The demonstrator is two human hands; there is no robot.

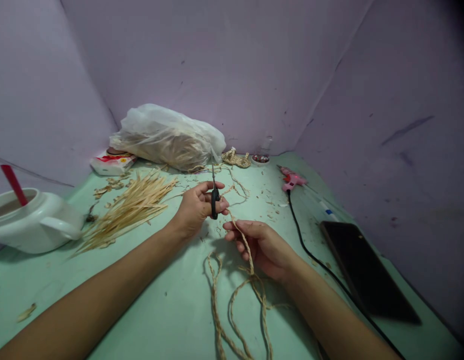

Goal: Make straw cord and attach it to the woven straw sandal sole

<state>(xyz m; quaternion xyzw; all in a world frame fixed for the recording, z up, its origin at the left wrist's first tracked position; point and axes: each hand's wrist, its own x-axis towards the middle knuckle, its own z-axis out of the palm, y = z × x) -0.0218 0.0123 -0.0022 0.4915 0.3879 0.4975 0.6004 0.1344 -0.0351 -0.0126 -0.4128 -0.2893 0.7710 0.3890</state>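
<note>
My left hand [196, 207] is closed around a pair of scissors [214, 200] with black handles, the blades pointing up and away. Its thumb and fingertips also seem to meet the end of a twisted natural-fibre cord [244, 239]. Lower and to the right, my right hand [264, 245] pinches that cord between thumb and fingers. Below the hands the cord drops in loose loops onto the green tabletop [157, 305]. Thin strands lie on the table just beyond my left hand.
Left stand a bundle of dry straw strips [130, 212] and a white pot [40, 220] with a red stick. Behind are a stuffed plastic bag [172, 135], a tissue pack [112, 162] and a woven piece [236, 159]. Right lie a pink glue gun [292, 179], its black cable [301, 240] and a dark phone [367, 270].
</note>
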